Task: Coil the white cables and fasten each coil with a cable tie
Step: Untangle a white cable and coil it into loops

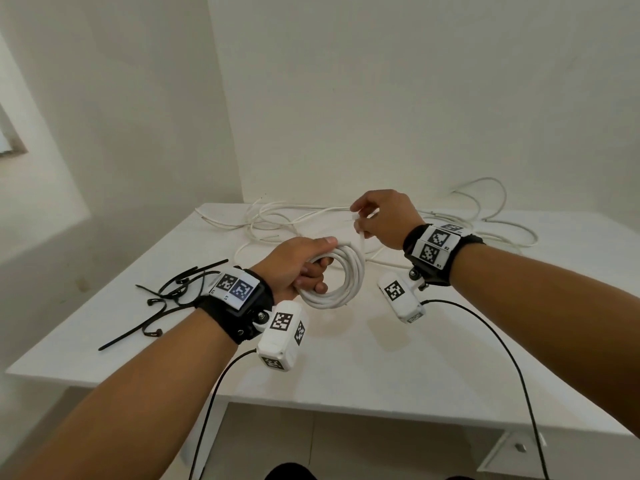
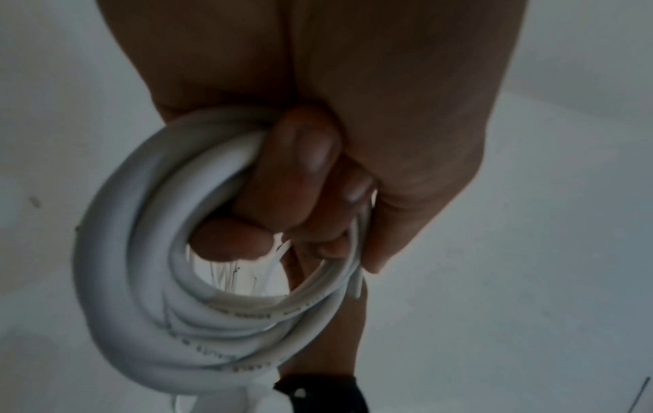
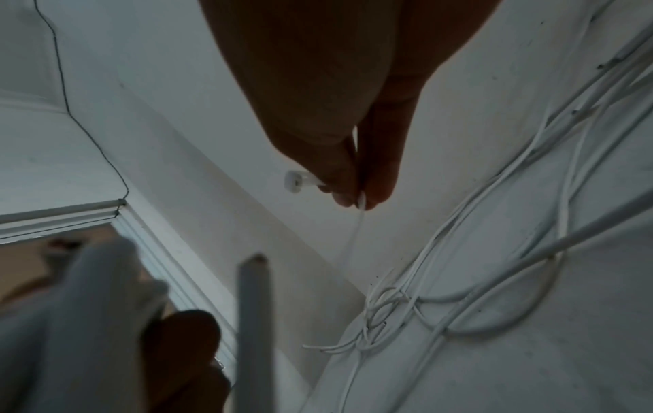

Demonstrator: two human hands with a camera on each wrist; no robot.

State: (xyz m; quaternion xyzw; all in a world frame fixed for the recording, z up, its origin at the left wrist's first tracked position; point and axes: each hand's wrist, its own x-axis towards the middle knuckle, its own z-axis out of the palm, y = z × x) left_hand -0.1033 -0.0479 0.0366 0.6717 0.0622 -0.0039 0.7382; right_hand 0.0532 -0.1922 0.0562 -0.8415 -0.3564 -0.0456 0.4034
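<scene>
My left hand (image 1: 308, 270) grips a coil of white cable (image 1: 346, 284) and holds it a little above the white table (image 1: 381, 358); the fingers pass through the coil's middle. In the left wrist view the coil (image 2: 141, 279) hangs from the curled fingers (image 2: 300, 173). My right hand (image 1: 362, 216), just above and right of the coil, pinches a white cable tie (image 1: 361, 237) near its head. The tie's strap runs down to the coil. In the right wrist view the tie's head (image 3: 293, 181) sticks out beside the pinching fingertips (image 3: 374, 190).
Loose white cables (image 1: 277, 216) lie tangled along the table's far edge by the wall and spread to the right (image 1: 502, 230). Several black cable ties (image 1: 173, 292) lie at the table's left. Black camera leads hang from both wrists off the near edge.
</scene>
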